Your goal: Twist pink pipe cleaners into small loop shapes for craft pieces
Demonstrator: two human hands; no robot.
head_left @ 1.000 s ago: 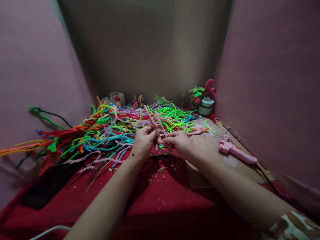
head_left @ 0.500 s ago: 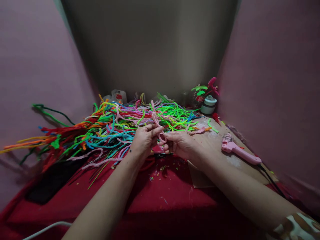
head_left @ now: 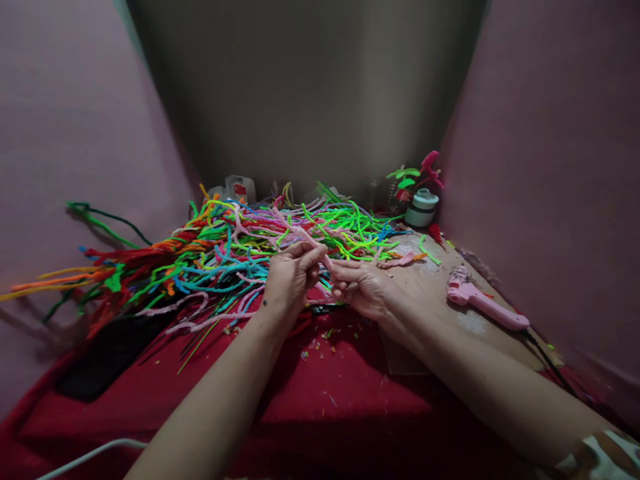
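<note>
A light pink pipe cleaner (head_left: 305,235) runs between my two hands over the front of the pile. My left hand (head_left: 297,268) pinches it between thumb and fingertips. Close beside, my right hand (head_left: 361,283) is closed on its lower right end, with the fingertips together. The strand's other end slants up and left over the heap, where it blends with other pink strands. A large tangle of many-coloured pipe cleaners (head_left: 210,233) spreads behind and left of my hands.
A pink glue gun (head_left: 487,307) lies on a brown board (head_left: 420,267) at right, its black cable trailing. Behind it stands a pale jar (head_left: 421,208) near pipe-cleaner flowers (head_left: 431,167). A dark phone-like slab (head_left: 107,363) rests at left on the red cloth (head_left: 340,393), which holds coloured scraps.
The pink pipe cleaner's loop between my fingers is no longer visible. Its upper part now leans further left, and the strand looks straighter. Both hands stay close together.
</note>
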